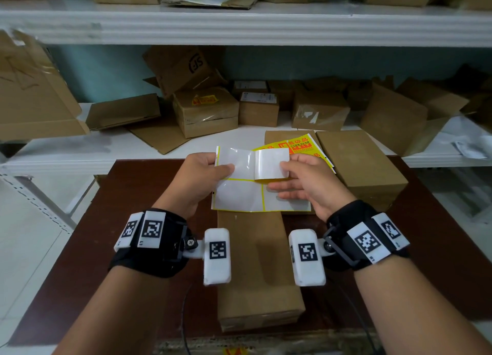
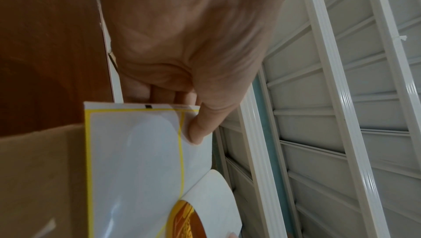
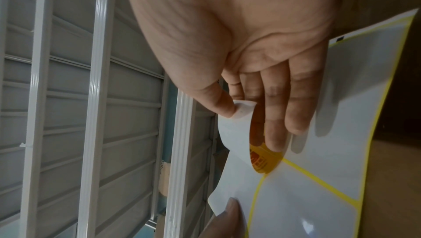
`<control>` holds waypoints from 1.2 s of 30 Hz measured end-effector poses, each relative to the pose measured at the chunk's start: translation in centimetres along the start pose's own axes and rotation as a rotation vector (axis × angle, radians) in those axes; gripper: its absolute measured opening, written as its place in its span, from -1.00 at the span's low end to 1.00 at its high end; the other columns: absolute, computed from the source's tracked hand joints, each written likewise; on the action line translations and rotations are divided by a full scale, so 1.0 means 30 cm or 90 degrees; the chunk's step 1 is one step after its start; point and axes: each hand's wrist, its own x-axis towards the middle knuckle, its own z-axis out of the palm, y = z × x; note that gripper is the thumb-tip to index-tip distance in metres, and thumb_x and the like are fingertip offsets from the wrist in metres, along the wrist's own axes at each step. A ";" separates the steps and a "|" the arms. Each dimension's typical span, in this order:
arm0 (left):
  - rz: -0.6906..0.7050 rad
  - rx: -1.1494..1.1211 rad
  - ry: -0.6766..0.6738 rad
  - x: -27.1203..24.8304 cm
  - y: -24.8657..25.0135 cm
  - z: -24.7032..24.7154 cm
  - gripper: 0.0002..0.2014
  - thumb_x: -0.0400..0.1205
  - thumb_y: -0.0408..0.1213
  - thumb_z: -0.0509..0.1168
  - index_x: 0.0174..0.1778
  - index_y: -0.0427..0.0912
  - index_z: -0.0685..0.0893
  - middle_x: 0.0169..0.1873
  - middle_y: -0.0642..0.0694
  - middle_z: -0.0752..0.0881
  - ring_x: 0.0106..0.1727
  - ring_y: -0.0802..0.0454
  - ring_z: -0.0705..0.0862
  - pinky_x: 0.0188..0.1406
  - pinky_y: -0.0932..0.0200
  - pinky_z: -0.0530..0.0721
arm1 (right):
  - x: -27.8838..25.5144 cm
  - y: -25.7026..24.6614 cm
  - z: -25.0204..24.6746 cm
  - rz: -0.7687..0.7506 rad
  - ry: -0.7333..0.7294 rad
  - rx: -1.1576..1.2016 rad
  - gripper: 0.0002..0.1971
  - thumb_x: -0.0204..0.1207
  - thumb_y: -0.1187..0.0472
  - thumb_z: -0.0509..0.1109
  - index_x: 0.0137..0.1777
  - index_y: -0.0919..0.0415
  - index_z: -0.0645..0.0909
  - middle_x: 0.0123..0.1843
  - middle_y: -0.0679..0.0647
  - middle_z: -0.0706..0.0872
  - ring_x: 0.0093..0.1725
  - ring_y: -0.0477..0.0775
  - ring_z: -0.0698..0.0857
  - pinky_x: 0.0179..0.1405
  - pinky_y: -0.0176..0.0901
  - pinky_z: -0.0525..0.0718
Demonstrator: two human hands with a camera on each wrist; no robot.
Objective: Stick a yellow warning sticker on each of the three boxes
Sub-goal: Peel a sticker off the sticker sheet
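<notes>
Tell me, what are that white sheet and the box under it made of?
The sheet looks like glossy coated release paper: it catches glare and curls easily where the sticker peels. The box looks like matte brown cardboard, with layered edges at its near end.

The backing sheet (image 1: 241,195) and both hands hide the far end of the near box (image 1: 255,269). The peeled sticker (image 1: 271,163) shows mostly its white back. The far box (image 1: 274,136) is largely covered by another sticker sheet (image 1: 303,144).

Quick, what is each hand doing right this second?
Left hand: pinching the edge of the backing sheet, thumb on top.
Right hand: pinching the half-peeled yellow sticker between thumb and fingers.
</notes>
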 end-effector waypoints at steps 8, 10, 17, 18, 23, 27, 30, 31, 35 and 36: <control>0.004 -0.011 0.016 0.000 -0.001 -0.011 -0.87 0.69 -0.42 0.35 0.00 -0.20 0.81 -0.17 -0.18 0.88 -0.27 0.04 0.81 -0.32 0.24 0.74 | -0.008 -0.012 -0.007 0.004 0.003 0.021 -0.92 0.68 0.30 0.34 0.12 0.20 0.58 0.23 0.24 0.80 -0.12 0.25 0.90 -0.25 -0.03 0.75; 0.008 -0.015 0.021 0.003 -0.004 -0.014 -0.86 0.69 -0.42 0.35 0.00 -0.19 0.81 -0.18 -0.15 0.89 -0.28 0.05 0.82 -0.32 0.24 0.74 | -0.008 -0.012 -0.008 0.004 0.004 0.019 -0.93 0.69 0.29 0.34 0.12 0.21 0.60 0.23 0.25 0.81 -0.11 0.25 0.90 -0.24 -0.02 0.75; 0.040 -0.025 0.063 0.009 -0.006 -0.027 -0.87 0.68 -0.41 0.37 -0.02 -0.14 0.81 -0.16 -0.12 0.89 -0.22 0.05 0.84 -0.25 0.19 0.77 | -0.016 -0.026 -0.017 -0.003 0.007 0.029 -0.95 0.70 0.28 0.34 -0.01 0.17 0.58 0.20 0.27 0.79 -0.10 0.28 0.90 -0.31 -0.05 0.74; 0.043 -0.026 0.067 0.011 -0.006 -0.030 -0.87 0.68 -0.41 0.36 -0.02 -0.14 0.81 -0.14 -0.13 0.89 -0.19 0.03 0.84 -0.20 0.15 0.77 | -0.016 -0.027 -0.017 -0.003 0.010 0.032 -0.95 0.71 0.28 0.33 0.00 0.16 0.58 0.22 0.28 0.78 -0.10 0.28 0.89 -0.31 -0.06 0.74; 0.059 -0.043 0.088 0.018 -0.004 -0.051 -0.84 0.69 -0.40 0.35 0.06 -0.11 0.81 -0.06 -0.11 0.89 -0.04 -0.05 0.86 -0.04 0.06 0.80 | -0.010 -0.028 -0.031 0.001 0.013 0.046 -0.82 0.71 0.26 0.34 0.26 0.26 0.61 0.28 0.31 0.78 -0.09 0.24 0.90 -0.36 -0.13 0.77; 0.073 -0.063 0.109 0.022 -0.004 -0.065 -0.82 0.69 -0.42 0.34 0.04 -0.08 0.80 -0.05 -0.11 0.89 -0.06 -0.03 0.85 -0.01 0.03 0.79 | -0.006 -0.026 -0.039 -0.003 0.017 0.058 -0.76 0.71 0.27 0.33 0.34 0.25 0.59 0.22 0.32 0.81 -0.13 0.19 0.90 -0.40 -0.17 0.78; 0.071 -0.080 0.123 0.029 -0.010 -0.078 -0.83 0.70 -0.40 0.33 0.09 -0.12 0.80 -0.03 -0.14 0.88 -0.05 -0.07 0.85 0.03 -0.02 0.78 | -0.005 -0.026 -0.040 -0.008 0.015 0.062 -0.74 0.72 0.26 0.32 0.37 0.25 0.59 0.18 0.30 0.82 -0.16 0.15 0.89 -0.41 -0.18 0.78; 0.070 -0.090 0.133 0.033 -0.013 -0.086 -0.83 0.70 -0.40 0.33 0.10 -0.13 0.80 -0.03 -0.16 0.88 -0.04 -0.09 0.85 0.04 -0.04 0.78 | -0.005 -0.027 -0.041 -0.009 0.013 0.062 -0.75 0.72 0.26 0.32 0.35 0.25 0.59 0.18 0.29 0.83 -0.17 0.13 0.89 -0.40 -0.18 0.78; 0.063 -0.148 0.214 0.053 -0.019 -0.134 -0.85 0.69 -0.41 0.33 0.09 -0.17 0.78 0.03 -0.25 0.85 -0.01 -0.17 0.81 0.12 -0.16 0.74 | -0.007 -0.029 -0.044 -0.013 0.008 0.063 -0.72 0.73 0.24 0.33 0.40 0.23 0.55 0.17 0.27 0.83 -0.18 0.11 0.88 -0.34 -0.16 0.79; 0.057 -0.159 0.239 0.059 -0.027 -0.152 -0.86 0.69 -0.41 0.33 0.07 -0.15 0.77 0.05 -0.25 0.84 -0.01 -0.17 0.80 0.13 -0.18 0.74 | -0.008 -0.030 -0.045 -0.013 0.007 0.063 -0.72 0.73 0.24 0.33 0.41 0.23 0.54 0.16 0.27 0.83 -0.18 0.11 0.88 -0.33 -0.15 0.79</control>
